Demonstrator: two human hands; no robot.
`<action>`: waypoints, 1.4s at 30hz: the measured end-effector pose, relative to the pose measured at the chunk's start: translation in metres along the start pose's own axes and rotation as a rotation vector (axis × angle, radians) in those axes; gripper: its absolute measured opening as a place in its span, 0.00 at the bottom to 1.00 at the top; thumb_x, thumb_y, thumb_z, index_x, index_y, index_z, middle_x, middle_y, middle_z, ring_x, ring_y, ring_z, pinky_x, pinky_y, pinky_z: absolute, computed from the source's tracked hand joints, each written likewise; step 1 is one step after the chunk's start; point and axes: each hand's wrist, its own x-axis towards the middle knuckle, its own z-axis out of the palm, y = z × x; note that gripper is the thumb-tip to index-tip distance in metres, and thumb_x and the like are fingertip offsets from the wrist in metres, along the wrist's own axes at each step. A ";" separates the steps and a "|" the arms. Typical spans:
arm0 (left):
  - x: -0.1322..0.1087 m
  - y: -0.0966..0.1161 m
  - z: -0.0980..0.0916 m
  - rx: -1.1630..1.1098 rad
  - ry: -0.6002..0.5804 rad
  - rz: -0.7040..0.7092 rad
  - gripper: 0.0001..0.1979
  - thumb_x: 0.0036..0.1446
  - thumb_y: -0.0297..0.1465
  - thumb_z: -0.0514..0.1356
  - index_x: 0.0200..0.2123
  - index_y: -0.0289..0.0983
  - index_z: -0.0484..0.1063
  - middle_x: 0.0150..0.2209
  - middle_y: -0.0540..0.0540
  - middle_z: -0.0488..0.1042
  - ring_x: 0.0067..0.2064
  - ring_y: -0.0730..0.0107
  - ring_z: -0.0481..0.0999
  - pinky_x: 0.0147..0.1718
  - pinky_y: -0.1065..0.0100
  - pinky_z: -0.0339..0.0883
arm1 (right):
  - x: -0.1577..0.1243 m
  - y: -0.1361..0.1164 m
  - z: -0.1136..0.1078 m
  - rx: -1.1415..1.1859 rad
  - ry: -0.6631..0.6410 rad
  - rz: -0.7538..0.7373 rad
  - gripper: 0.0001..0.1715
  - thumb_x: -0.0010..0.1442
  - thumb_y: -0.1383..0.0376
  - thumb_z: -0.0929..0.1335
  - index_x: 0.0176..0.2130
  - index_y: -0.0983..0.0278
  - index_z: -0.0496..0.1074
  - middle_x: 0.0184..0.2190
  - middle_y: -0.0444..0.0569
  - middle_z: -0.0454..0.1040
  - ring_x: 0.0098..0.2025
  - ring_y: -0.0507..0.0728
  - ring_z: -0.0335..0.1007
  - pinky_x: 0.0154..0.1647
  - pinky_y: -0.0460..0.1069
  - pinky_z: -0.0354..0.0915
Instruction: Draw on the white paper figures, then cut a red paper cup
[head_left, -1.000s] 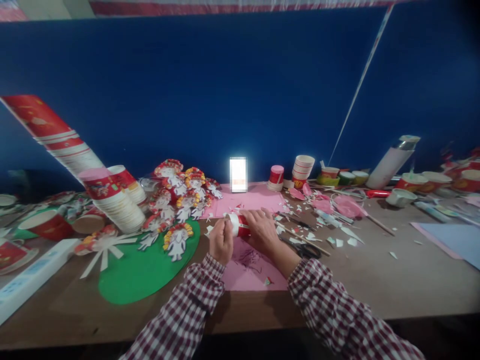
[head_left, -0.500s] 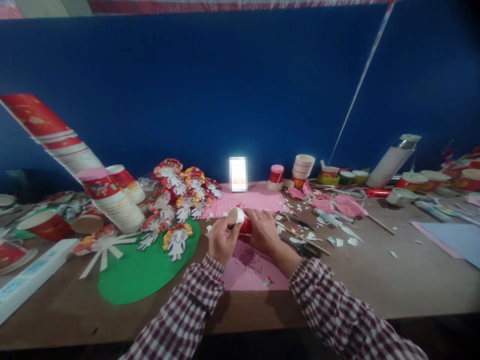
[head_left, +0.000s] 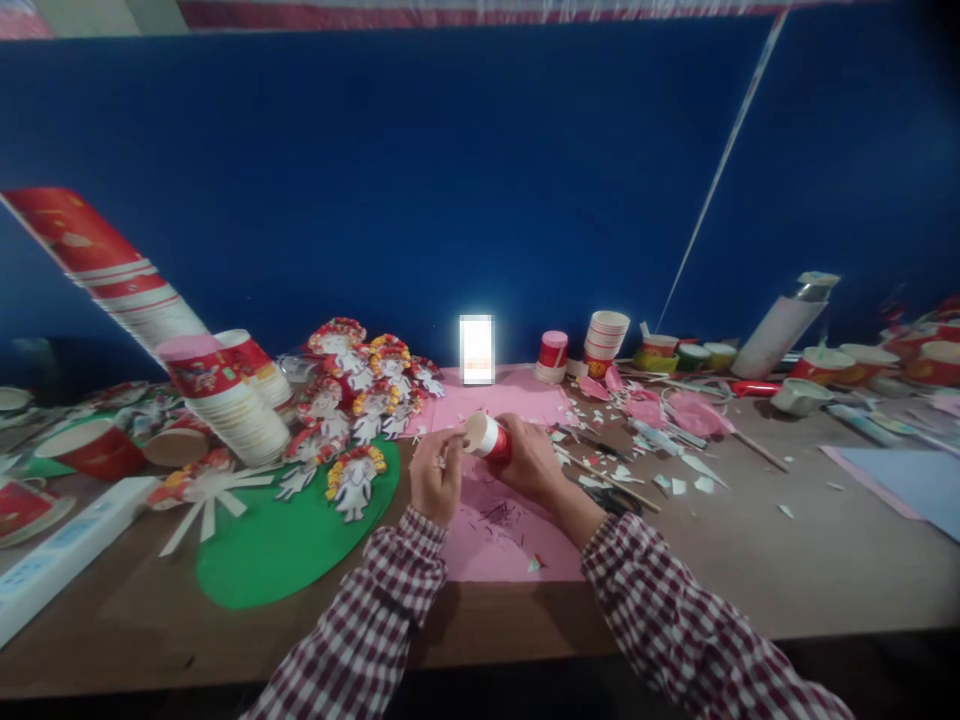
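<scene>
The cup (head_left: 491, 438), red with a white band, is in the right hand (head_left: 534, 462), tilted, its pale round end facing toward the left. The fingers of that hand curve closely around its red side. The left hand (head_left: 433, 475) is just left of the cup, partly open, with bent fingers and their tips at the edge of the pale end; whether they touch it or pinch anything, I cannot tell.

On the near side of the cup lies a pink sheet (head_left: 487, 550) with dark marks or shreds on it; a second sheet (head_left: 525, 395), also pink, lies beyond the cup. To the cup's left are paper dolls (head_left: 355, 485), some on a green sheet (head_left: 277, 560), and farther left a leaning cup stack (head_left: 236, 415) and a white box (head_left: 71, 553). Right of the cup, partly behind the right forearm, are dark scissors (head_left: 619, 502), near a thin stick (head_left: 630, 490) and white scraps (head_left: 679, 486). Beyond the cup and to its right stand a pink-topped cup (head_left: 553, 355) and a shorter stack (head_left: 606, 340). Well to the cup's right, a bottle (head_left: 780, 325) leans.
</scene>
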 end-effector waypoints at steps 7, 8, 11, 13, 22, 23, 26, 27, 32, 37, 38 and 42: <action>-0.002 0.005 0.004 0.168 -0.056 0.155 0.08 0.56 0.33 0.57 0.28 0.37 0.69 0.27 0.46 0.72 0.31 0.68 0.71 0.33 0.66 0.65 | -0.003 -0.005 0.001 0.020 0.013 -0.098 0.34 0.50 0.54 0.69 0.52 0.66 0.60 0.45 0.57 0.72 0.46 0.62 0.68 0.47 0.55 0.59; -0.003 0.005 0.004 0.168 -0.058 0.139 0.08 0.57 0.34 0.57 0.27 0.37 0.69 0.26 0.47 0.72 0.31 0.68 0.71 0.33 0.66 0.65 | -0.003 -0.006 0.001 0.015 0.010 -0.119 0.36 0.50 0.54 0.69 0.54 0.66 0.59 0.47 0.58 0.71 0.47 0.62 0.67 0.48 0.55 0.58; -0.004 0.006 0.004 0.156 -0.091 0.101 0.10 0.58 0.35 0.55 0.28 0.37 0.70 0.26 0.46 0.72 0.30 0.68 0.71 0.32 0.66 0.65 | -0.003 -0.006 0.004 0.002 -0.009 -0.129 0.34 0.50 0.60 0.69 0.54 0.66 0.59 0.47 0.57 0.71 0.48 0.62 0.67 0.49 0.55 0.58; -0.004 0.004 0.003 0.131 -0.107 0.089 0.11 0.59 0.36 0.54 0.29 0.37 0.71 0.27 0.46 0.73 0.31 0.68 0.72 0.32 0.67 0.66 | -0.002 -0.005 0.006 0.015 -0.014 -0.115 0.31 0.49 0.63 0.68 0.53 0.65 0.61 0.46 0.55 0.72 0.46 0.62 0.67 0.48 0.54 0.58; 0.001 0.002 -0.002 0.034 0.012 -0.010 0.12 0.62 0.33 0.50 0.43 0.37 0.70 0.35 0.44 0.77 0.38 0.68 0.75 0.40 0.65 0.67 | -0.001 0.002 0.005 0.097 -0.024 0.108 0.33 0.47 0.56 0.71 0.50 0.63 0.60 0.37 0.50 0.75 0.35 0.60 0.72 0.32 0.50 0.61; 0.002 0.003 -0.001 0.074 -0.014 0.056 0.11 0.61 0.33 0.52 0.41 0.37 0.71 0.36 0.43 0.77 0.38 0.66 0.75 0.40 0.64 0.67 | -0.002 0.002 0.005 0.105 -0.023 0.101 0.33 0.48 0.55 0.70 0.50 0.63 0.60 0.37 0.50 0.75 0.35 0.60 0.72 0.32 0.49 0.61; 0.002 0.005 0.001 0.170 -0.060 0.186 0.07 0.57 0.34 0.57 0.32 0.37 0.72 0.30 0.44 0.75 0.35 0.65 0.73 0.37 0.63 0.66 | -0.002 -0.001 0.005 0.131 -0.023 0.030 0.33 0.48 0.54 0.70 0.50 0.63 0.60 0.40 0.52 0.74 0.39 0.60 0.72 0.36 0.50 0.62; 0.001 0.005 0.001 0.185 -0.055 0.194 0.07 0.57 0.33 0.56 0.30 0.37 0.72 0.29 0.45 0.74 0.34 0.66 0.73 0.36 0.63 0.66 | -0.002 -0.003 0.005 0.140 -0.019 0.000 0.34 0.48 0.53 0.71 0.51 0.64 0.60 0.42 0.54 0.73 0.42 0.61 0.71 0.39 0.51 0.62; -0.004 0.001 0.004 0.181 -0.043 0.155 0.10 0.60 0.33 0.53 0.31 0.37 0.71 0.29 0.44 0.74 0.34 0.67 0.73 0.35 0.65 0.67 | -0.003 -0.008 0.006 0.100 -0.008 -0.105 0.40 0.46 0.56 0.72 0.55 0.65 0.58 0.48 0.57 0.71 0.48 0.63 0.68 0.49 0.55 0.59; -0.004 -0.003 0.001 0.085 0.012 -0.022 0.12 0.62 0.35 0.50 0.37 0.36 0.71 0.28 0.47 0.75 0.30 0.70 0.75 0.32 0.69 0.68 | -0.003 -0.005 0.007 0.132 -0.049 -0.075 0.36 0.46 0.63 0.71 0.54 0.64 0.59 0.47 0.54 0.71 0.47 0.61 0.68 0.46 0.53 0.61; -0.002 -0.003 0.000 0.042 0.034 -0.065 0.13 0.63 0.34 0.49 0.40 0.36 0.71 0.28 0.47 0.76 0.31 0.70 0.76 0.33 0.69 0.68 | -0.002 -0.004 0.007 0.155 -0.049 -0.056 0.36 0.46 0.62 0.71 0.53 0.63 0.59 0.46 0.53 0.71 0.46 0.61 0.69 0.45 0.53 0.62; 0.002 -0.003 -0.002 -0.019 0.067 -0.094 0.15 0.64 0.33 0.46 0.48 0.36 0.67 0.36 0.44 0.76 0.38 0.69 0.76 0.40 0.65 0.69 | -0.001 0.000 0.003 0.238 -0.045 0.061 0.39 0.45 0.54 0.72 0.52 0.62 0.58 0.43 0.51 0.73 0.40 0.60 0.71 0.38 0.51 0.64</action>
